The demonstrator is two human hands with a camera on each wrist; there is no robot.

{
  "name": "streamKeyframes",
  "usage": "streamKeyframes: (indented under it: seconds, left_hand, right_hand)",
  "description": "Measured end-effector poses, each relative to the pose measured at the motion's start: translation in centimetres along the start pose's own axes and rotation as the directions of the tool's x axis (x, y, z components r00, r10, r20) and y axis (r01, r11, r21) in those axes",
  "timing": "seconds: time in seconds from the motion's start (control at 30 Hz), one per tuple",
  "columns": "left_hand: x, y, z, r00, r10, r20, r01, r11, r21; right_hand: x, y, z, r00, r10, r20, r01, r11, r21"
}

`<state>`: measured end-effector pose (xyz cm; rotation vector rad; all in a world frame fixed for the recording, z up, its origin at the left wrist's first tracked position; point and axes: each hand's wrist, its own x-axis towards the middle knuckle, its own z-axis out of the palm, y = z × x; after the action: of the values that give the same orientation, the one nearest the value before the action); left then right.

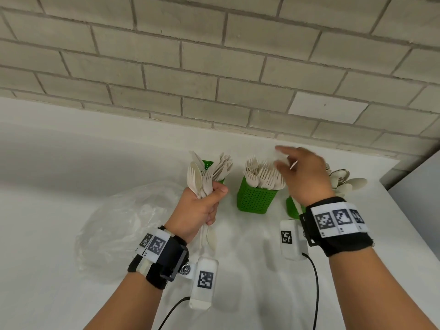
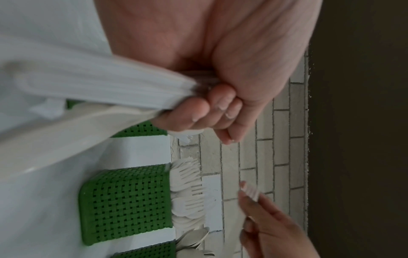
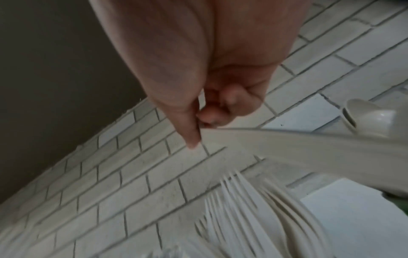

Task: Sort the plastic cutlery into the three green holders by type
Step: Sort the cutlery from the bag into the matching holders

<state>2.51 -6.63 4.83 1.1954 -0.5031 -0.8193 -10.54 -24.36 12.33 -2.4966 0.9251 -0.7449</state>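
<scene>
My left hand [image 1: 209, 201] grips a bundle of beige plastic cutlery [image 1: 198, 179], forks and spoons mixed, heads up, in front of the left green holder [image 1: 207, 165] that has knives in it. The middle holder [image 1: 256, 198] is packed with forks. My right hand [image 1: 289, 163] hovers over those forks and pinches one beige piece [image 3: 287, 144] by its handle between thumb and fingers; its type is unclear. The right holder [image 1: 292, 208] with spoons [image 1: 345, 182] is mostly hidden behind my right wrist. The left wrist view shows the gripped handles [image 2: 99, 83] and the middle holder [image 2: 125, 204].
A crumpled clear plastic bag [image 1: 123, 222] lies on the white counter [image 1: 71, 258] left of my left arm. A grey brick wall [image 1: 214, 67] runs close behind the holders. The counter ends at an edge [image 1: 404, 206] on the right.
</scene>
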Motion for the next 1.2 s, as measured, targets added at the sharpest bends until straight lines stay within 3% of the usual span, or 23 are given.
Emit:
streamKeyframes:
  seconds: [0.07,0.13,0.33,0.5,0.57,0.67,0.8,0.9,1.03,1.13,1.2]
  left_hand:
    - [0.0,0.0,0.0,1.000,0.001,-0.006,-0.001,1.000,-0.007]
    - [0.1,-0.1,0.0,1.000,-0.001,-0.006,0.001,1.000,-0.008]
    - [0.0,-0.1,0.1,1.000,-0.006,0.005,0.006,1.000,0.000]
    - [0.1,0.0,-0.2,1.000,-0.006,-0.002,0.006,1.000,0.000]
    - [0.1,0.0,-0.2,1.000,-0.008,0.000,0.008,1.000,0.000]
    - [0.0,0.0,-0.1,1.000,-0.008,0.005,0.008,1.000,0.006]
    - [-0.1,0.0,-0.3,1.000,-0.010,0.001,0.010,1.000,0.004]
    - [-0.1,0.1,-0.3,1.000,-0.018,0.000,0.018,1.000,0.002]
    - [-0.1,0.5,-0.2,0.999,-0.034,0.023,0.035,0.999,-0.032]
    - [-0.2,0.8,-0.1,0.996,-0.040,0.078,0.043,0.998,-0.047]
    - [-0.3,0.8,0.0,0.990,-0.063,0.123,0.067,0.997,-0.029]
  right_hand:
    - [0.2,-0.3,-0.9,0.987,-0.003,-0.162,0.032,0.984,0.178]
    - [0.2,-0.7,-1.3,0.981,0.012,-0.192,0.046,0.956,0.291]
    - [-0.3,-1.5,-1.4,0.960,-0.082,-0.268,0.168,0.934,0.316]
    - [-0.3,-1.7,-1.4,0.945,-0.079,-0.317,0.207,0.895,0.395]
    - [-0.1,-1.4,-0.8,0.932,-0.142,-0.334,0.260,0.904,0.340]
    - [0.2,-0.5,1.1,0.949,-0.201,-0.244,0.264,0.929,0.258]
    - [-0.2,0.8,3.3,0.926,-0.332,-0.177,0.327,0.943,-0.061]
    - [-0.8,1.9,4.9,0.954,-0.278,-0.114,0.210,0.888,-0.409]
    - [-1.7,1.1,5.7,0.988,-0.125,0.088,0.152,0.826,-0.543]
    - [-1.9,-1.5,4.8,0.990,-0.137,0.021,0.136,0.930,-0.342]
    - [-2.2,-3.7,4.2,0.990,-0.139,0.016,0.138,0.989,0.059]
